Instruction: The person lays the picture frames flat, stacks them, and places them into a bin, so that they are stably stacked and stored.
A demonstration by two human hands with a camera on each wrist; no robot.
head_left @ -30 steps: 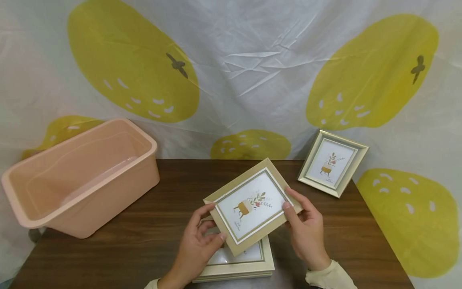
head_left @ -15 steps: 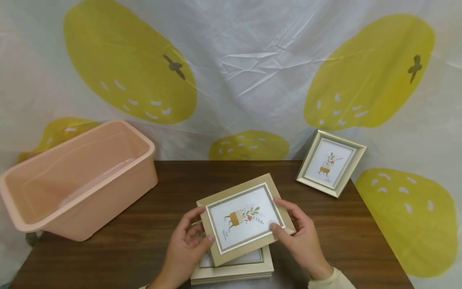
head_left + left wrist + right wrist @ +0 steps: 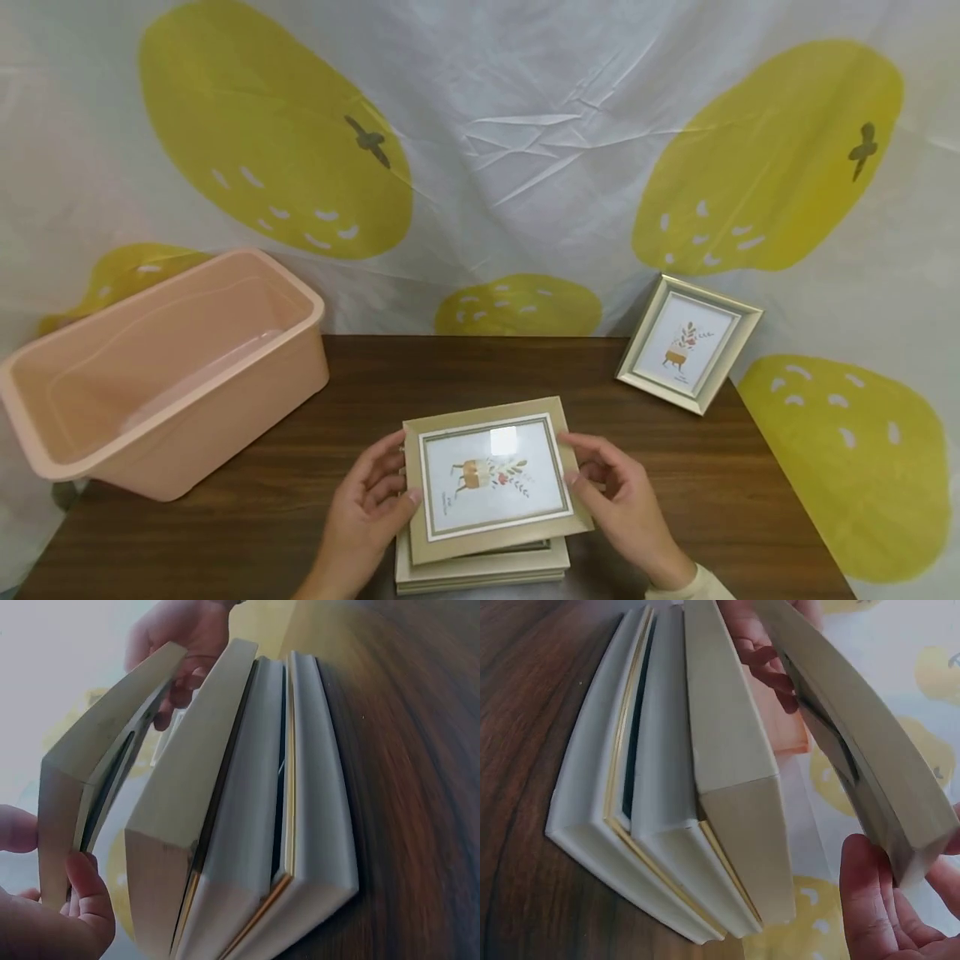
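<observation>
Both hands hold a gold picture frame [image 3: 491,479] with a print of a plant on a legged pot, turned sideways. My left hand [image 3: 363,508] pinches its left edge, and my right hand [image 3: 626,512] grips the right edge. Beneath it lies a stack of picture frames [image 3: 483,575], mostly covered in the head view. The left wrist view shows a gap between the held frame [image 3: 105,724] and the stack [image 3: 199,757]. Seen from the right wrist, the stack [image 3: 660,720] has three frames, lying on the brown table.
At the back right, another picture frame [image 3: 682,346] stands upright, leaning back. A pink plastic bin [image 3: 225,408] sits on the left of the wooden table [image 3: 360,392]. Behind the table hangs a white cloth [image 3: 517,200] with yellow fruit shapes.
The held picture frame has come down and toward me, now closer over the stack. It has also turned clockwise until nearly lined up with it. Both hands moved along, still holding its edges.
</observation>
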